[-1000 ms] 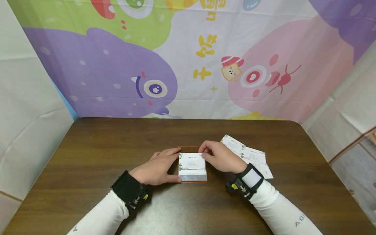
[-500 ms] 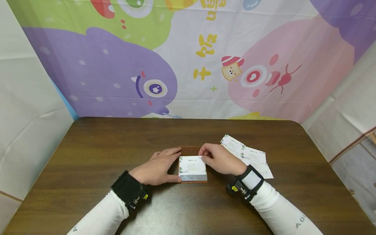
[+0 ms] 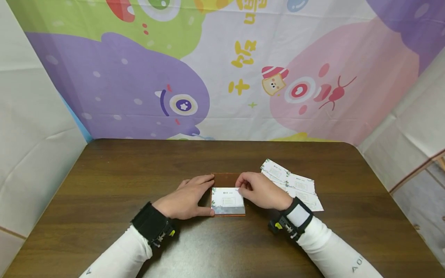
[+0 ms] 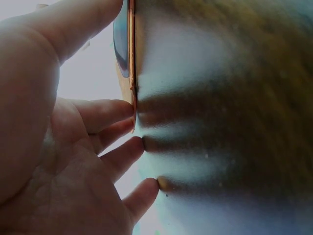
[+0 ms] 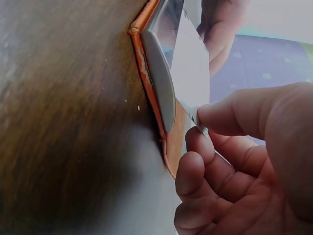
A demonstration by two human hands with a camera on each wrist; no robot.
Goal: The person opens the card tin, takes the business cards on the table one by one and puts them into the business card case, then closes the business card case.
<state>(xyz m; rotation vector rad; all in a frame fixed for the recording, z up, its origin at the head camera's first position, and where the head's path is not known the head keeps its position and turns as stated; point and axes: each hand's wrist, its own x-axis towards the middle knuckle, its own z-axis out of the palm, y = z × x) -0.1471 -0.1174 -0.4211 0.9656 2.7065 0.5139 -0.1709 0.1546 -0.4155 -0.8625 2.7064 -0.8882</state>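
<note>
A brown card case (image 3: 224, 179) with a silvery pocket (image 3: 227, 211) along its near side lies unfolded on the table. A white business card (image 3: 226, 196) with green leaf print has its near part inside that pocket. My right hand (image 3: 265, 191) pinches the card's far right corner between thumb and index finger, plain in the right wrist view, where the card (image 5: 193, 73) stands clear of the flap. My left hand (image 3: 184, 197) rests against the case's left edge. Its thumb touches the near corner and its extended fingertips touch the far corner and the table.
Several similar loose cards (image 3: 301, 185) lie overlapping to the right, partly behind my right hand and wrist. The brown wooden table (image 3: 139, 162) reaches back to a cartoon-printed cloth (image 3: 139, 85). Pale cloth hangs at both sides.
The card has slid nearer and deeper into the pocket, with my right hand moving along with it. More of the brown flap shows. My left hand has stayed in place.
</note>
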